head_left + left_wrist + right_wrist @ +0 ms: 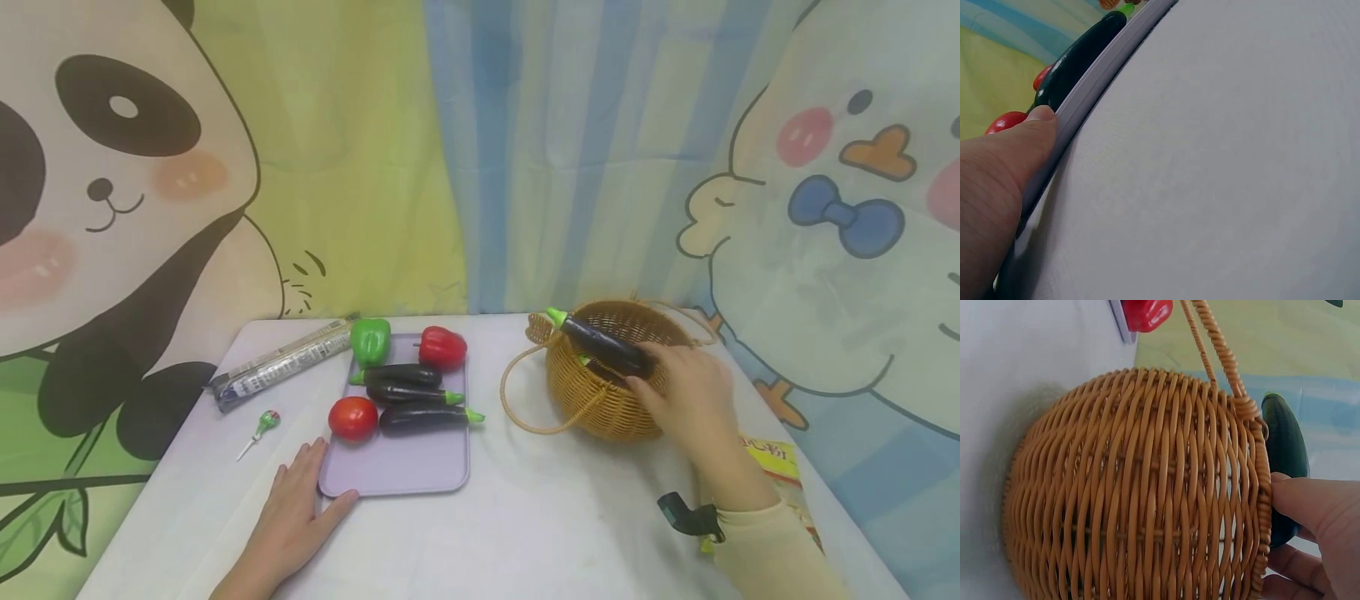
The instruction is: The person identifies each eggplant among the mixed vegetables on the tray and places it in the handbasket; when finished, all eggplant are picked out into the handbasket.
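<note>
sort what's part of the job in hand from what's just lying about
Likely in the job:
held eggplant, in the right hand
wicker basket beneath it
purple tray, touched by the left hand
three eggplants, tomato, green pepper and red pepper on the tray

Apparently just lying about:
lollipop
long silver packaging
yellow packet

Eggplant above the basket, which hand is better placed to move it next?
Probably the right hand: its fingers grip that eggplant over the basket. The left hand touches the tray, away from the basket.

Yellow-blue cartoon curtain [480, 158] behind white table [540, 533].
</note>
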{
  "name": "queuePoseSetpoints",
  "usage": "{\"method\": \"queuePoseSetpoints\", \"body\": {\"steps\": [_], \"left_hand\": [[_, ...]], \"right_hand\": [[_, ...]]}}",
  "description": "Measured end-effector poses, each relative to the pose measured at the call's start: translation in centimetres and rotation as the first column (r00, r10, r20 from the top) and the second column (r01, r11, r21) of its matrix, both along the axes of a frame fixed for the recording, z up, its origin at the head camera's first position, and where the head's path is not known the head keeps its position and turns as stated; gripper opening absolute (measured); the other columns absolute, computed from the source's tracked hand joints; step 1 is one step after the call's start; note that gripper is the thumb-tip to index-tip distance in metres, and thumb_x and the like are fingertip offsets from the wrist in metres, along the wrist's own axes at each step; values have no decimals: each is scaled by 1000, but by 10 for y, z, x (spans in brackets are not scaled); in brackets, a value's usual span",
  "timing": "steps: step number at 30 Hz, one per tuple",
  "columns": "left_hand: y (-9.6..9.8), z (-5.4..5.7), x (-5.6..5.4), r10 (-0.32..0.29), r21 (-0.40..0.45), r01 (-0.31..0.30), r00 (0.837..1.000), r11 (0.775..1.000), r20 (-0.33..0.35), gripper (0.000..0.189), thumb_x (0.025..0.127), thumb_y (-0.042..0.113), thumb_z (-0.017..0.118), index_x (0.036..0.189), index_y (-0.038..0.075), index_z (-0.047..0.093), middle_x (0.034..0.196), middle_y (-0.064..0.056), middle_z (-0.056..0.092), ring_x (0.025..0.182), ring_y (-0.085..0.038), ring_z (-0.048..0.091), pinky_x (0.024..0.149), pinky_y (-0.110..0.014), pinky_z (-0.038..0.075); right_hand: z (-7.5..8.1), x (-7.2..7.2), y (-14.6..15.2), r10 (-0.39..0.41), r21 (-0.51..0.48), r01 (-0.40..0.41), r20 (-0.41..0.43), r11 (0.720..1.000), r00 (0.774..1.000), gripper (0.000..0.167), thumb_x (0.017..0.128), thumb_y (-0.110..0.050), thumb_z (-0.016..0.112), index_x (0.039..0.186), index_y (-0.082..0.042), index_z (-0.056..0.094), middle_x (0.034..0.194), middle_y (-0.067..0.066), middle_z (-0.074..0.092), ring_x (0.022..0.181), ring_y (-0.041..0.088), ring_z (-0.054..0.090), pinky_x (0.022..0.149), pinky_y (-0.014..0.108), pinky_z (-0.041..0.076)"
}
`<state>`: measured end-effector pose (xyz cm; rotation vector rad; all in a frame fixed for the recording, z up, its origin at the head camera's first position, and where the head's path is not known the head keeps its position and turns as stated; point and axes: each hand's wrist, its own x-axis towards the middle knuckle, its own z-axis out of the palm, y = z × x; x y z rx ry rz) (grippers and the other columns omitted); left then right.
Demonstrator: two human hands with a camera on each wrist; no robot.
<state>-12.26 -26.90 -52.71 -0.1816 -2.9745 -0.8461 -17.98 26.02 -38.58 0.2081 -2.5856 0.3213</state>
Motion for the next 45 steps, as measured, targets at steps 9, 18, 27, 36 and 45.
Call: {"method": "queuePoseSetpoints", "body": {"steps": [9, 18, 27, 36, 45], "left_hand": [[-1, 3, 2, 6, -3, -6, 1000, 1000, 23, 101, 97, 63, 63, 164, -2, 23, 169, -31, 25, 158, -53, 16, 131, -67, 2], [-2, 2, 2, 9, -2, -9, 999, 1000, 35, 102, 97, 63, 64, 164, -3, 22, 169, -31, 25, 158, -54, 16, 131, -67, 1], [-2, 4, 3, 8, -5, -7, 1000, 1000, 22, 101, 97, 61, 64, 164, -2, 23, 169, -31, 25, 158, -54, 17, 131, -67, 1], [-2, 1, 3, 1, -5, -1, 1000, 1000, 2, 99, 99, 60, 62, 164, -2, 23, 169, -30, 26, 158, -52, 17, 133, -63, -1], [0, 1, 0, -1, -5, 1, 1000, 1000, 6, 99, 98, 61, 62, 165, 0, 22, 170, -29, 25, 159, -51, 17, 133, -62, -1]], "right_hand": [[10, 1, 14, -64, -4, 65, 73, 998, 995, 56, 88, -30, 83, 135, -5, 65, 124, 27, 72, 113, 52, 63, 89, 70, 45], [10, 0, 22, -87, -8, 88, 107, 996, 991, 54, 89, -28, 82, 136, -7, 65, 119, 23, 73, 102, 47, 64, 87, 68, 43], [8, -2, 27, -124, -16, 127, 132, 992, 983, 51, 92, -28, 78, 137, -8, 63, 123, 24, 71, 110, 51, 59, 93, 71, 38], [6, 0, 26, -125, -43, 133, 150, 990, 981, 54, 98, -33, 72, 143, -7, 58, 138, 26, 63, 122, 52, 52, 103, 74, 32], [7, -2, 11, -88, -24, 90, 84, 996, 993, 54, 92, -32, 78, 137, -5, 63, 127, 27, 70, 110, 52, 61, 92, 71, 41]]}}
